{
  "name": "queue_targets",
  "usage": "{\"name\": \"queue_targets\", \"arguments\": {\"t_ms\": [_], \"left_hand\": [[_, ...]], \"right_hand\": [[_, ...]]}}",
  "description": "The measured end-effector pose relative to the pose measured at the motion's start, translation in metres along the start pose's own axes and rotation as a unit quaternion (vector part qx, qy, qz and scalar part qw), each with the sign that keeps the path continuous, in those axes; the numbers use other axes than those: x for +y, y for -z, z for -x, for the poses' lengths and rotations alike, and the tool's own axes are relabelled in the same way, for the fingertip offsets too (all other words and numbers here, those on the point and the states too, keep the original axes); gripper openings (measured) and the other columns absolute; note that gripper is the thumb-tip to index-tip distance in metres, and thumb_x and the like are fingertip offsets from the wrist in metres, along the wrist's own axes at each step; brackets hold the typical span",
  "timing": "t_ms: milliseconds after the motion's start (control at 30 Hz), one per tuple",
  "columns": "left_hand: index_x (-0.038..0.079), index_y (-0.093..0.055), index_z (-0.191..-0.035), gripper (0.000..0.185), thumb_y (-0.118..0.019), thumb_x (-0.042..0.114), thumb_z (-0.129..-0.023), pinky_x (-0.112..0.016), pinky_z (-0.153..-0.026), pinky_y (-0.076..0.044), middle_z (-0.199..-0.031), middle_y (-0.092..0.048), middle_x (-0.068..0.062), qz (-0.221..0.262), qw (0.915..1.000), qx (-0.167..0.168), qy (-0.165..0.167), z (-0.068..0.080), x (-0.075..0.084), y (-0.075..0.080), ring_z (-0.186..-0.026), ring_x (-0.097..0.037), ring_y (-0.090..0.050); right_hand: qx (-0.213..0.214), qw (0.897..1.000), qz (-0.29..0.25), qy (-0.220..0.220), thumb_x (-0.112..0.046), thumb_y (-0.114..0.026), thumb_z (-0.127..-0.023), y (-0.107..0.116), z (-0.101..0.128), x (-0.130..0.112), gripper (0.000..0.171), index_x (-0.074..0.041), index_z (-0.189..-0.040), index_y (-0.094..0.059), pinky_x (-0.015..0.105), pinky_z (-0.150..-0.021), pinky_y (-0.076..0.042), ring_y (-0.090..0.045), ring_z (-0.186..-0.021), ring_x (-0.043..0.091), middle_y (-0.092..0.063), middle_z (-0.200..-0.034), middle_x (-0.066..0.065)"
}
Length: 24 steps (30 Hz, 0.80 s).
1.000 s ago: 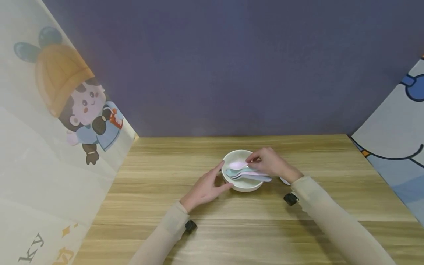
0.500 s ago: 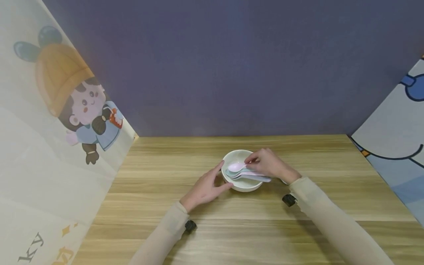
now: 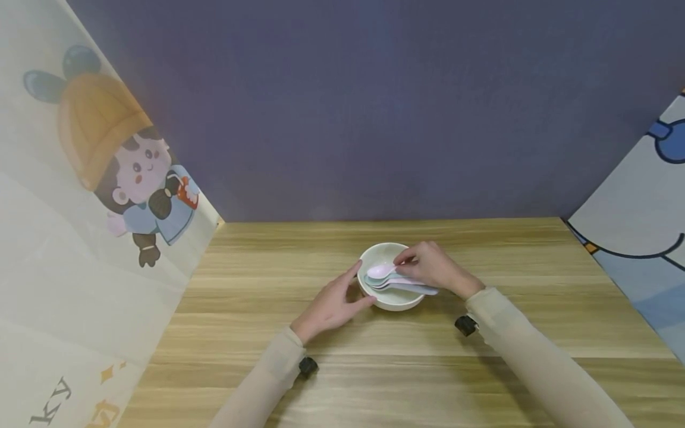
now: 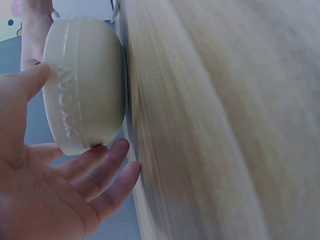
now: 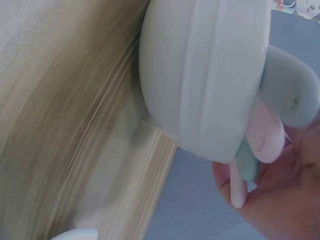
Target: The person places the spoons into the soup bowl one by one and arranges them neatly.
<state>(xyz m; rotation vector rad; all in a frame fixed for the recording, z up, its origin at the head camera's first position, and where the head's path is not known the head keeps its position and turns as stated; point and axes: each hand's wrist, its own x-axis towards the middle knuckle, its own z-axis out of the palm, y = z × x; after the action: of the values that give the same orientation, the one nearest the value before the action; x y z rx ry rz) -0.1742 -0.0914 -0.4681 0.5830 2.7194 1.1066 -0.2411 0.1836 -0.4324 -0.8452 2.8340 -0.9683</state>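
Note:
A cream bowl with raised lettering on its side stands on the table, several spoons lying in it. My left hand holds the bowl from the left, thumb on the near side and index finger on the far side. On the right, my right hand pinches the handle of a pale pink spoon, which lies uppermost. Beneath it are a teal spoon, another pink spoon and a greyish-lavender spoon; their handles stick out over the right rim. The right wrist view shows these handle ends beside the palm.
The wooden table ends at a dark blue-grey partition behind the bowl. Printed cartoon panels stand to the left and right. A white rounded edge shows low in the right wrist view; its kind cannot be told.
My right hand has shifted slightly left and down, with the pale pink spoon settling over the teal one. The left hand and bowl stay in place.

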Motion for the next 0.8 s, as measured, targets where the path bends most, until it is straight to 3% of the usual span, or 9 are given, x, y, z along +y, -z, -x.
{"name": "queue_targets", "arguments": {"t_ms": [600, 800], "left_hand": [[0.021, -0.022, -0.172, 0.094, -0.065, 0.064, -0.099, -0.053, -0.128, -0.037, -0.161, -0.054, -0.012, 0.000, 1.0000, -0.001, 0.003, -0.0003, 0.0000, -0.0015, -0.152, -0.030, -0.048], [0.022, -0.022, -0.172, 0.095, -0.064, 0.065, -0.099, -0.053, -0.127, -0.038, -0.162, -0.053, -0.013, -0.002, 1.0000, -0.001, 0.008, 0.0004, 0.0003, -0.0013, -0.150, -0.031, -0.051]], "right_hand": [[0.011, 1.000, -0.001, -0.014, -0.015, -0.082, -0.092, 0.0068, 0.0054, 0.0032, 0.017, -0.007, -0.107, -0.084, 0.039, -0.082, -0.064, -0.075, -0.089, 0.018, -0.082, -0.097, 0.006], [0.023, 0.999, -0.016, -0.023, -0.015, -0.081, -0.094, 0.0096, 0.0085, 0.0041, 0.019, -0.006, -0.110, -0.084, 0.046, -0.090, -0.064, -0.074, -0.096, 0.022, -0.082, -0.102, 0.006]]}}
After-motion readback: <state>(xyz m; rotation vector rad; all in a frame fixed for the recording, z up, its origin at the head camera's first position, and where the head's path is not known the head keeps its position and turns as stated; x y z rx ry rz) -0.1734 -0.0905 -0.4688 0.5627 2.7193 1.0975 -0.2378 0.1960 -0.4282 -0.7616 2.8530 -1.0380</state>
